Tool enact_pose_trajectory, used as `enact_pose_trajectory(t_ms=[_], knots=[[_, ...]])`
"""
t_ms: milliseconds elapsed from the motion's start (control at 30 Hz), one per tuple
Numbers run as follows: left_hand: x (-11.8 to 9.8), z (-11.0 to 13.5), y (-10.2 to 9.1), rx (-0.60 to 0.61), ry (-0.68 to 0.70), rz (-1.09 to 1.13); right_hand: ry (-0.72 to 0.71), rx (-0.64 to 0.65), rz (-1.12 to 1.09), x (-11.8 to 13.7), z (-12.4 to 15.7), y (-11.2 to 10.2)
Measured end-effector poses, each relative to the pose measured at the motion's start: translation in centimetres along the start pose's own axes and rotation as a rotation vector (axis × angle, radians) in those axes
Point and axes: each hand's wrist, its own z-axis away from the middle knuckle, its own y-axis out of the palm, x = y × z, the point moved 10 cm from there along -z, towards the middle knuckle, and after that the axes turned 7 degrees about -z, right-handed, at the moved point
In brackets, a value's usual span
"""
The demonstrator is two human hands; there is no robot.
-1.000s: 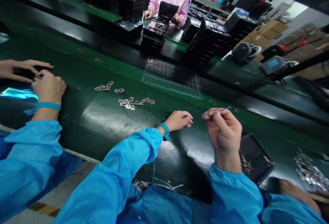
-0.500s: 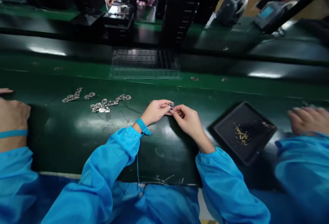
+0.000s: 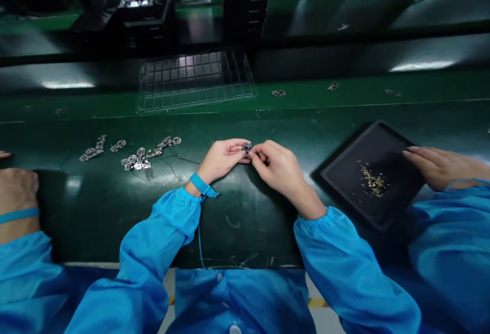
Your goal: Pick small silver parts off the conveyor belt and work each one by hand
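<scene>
My left hand (image 3: 222, 159) and my right hand (image 3: 277, 166) meet at the middle of the green belt (image 3: 237, 119), fingertips pinched together on one small metal part (image 3: 246, 147). Both wrists rest on the dark front strip. A blue wrist strap (image 3: 202, 186) circles my left wrist, its cord hanging down. A loose pile of similar small metal parts (image 3: 141, 156) lies on the belt to the left of my left hand. To the right of my right hand sits a black tray (image 3: 356, 191) with tiny gold pieces (image 3: 373, 181) in it.
A clear compartment tray (image 3: 195, 79) lies across the belt beyond my hands. Stacked black trays (image 3: 247, 2) stand behind it. A co-worker's hand (image 3: 440, 166) rests on the black tray's right edge; another co-worker's hand (image 3: 17, 191) is at far left. Stray parts (image 3: 278, 93) dot the belt.
My right hand came down from a raised position and joined my left on the small part. The view tilted downward. The co-worker's hand at the right moved onto the black tray.
</scene>
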Motion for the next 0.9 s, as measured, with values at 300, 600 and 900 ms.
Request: enact_pose_trajectory(t_ms=[300,600,900], knots=[[0.04,0.15,0.42,0.017,0.008,-0.031,0.007,-0.054,0.017,-0.45,-0.08,-0.12],[-0.17,0.18,0.59,0.032,0.017,-0.053,0.017,-0.055,0.026,-0.62,-0.07,-0.07],[0.07,0.12,0.32,-0.009,-0.015,-0.025,0.002,-0.020,0.027,-0.41,-0.02,0.10]])
